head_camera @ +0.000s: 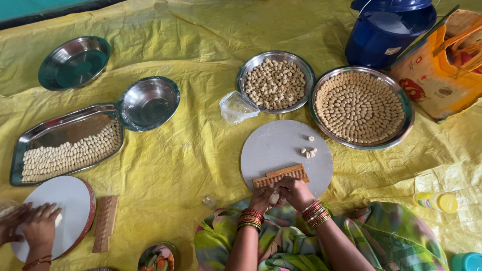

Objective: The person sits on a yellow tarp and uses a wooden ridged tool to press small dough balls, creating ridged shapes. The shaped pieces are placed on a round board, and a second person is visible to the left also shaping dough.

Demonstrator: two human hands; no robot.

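Observation:
My left hand (261, 196) and my right hand (296, 191) meet at the near edge of a round grey board (281, 143), pinching a small pale lump of dough (274, 197) between them. A ridged wooden comb (281, 175) lies on the board just beyond my fingers. A few shaped dough shells (309, 151) rest on the board's far right part. Bangles ring both wrists.
Beyond the board stand a steel bowl of loose shells (275, 82) and a steel plate (362, 107) with shells in rings. At left are a steel tray (67, 143) of shells, two empty bowls (148, 102), and another person's hands (30, 223) on a white board. Blue bucket (389, 31) far right.

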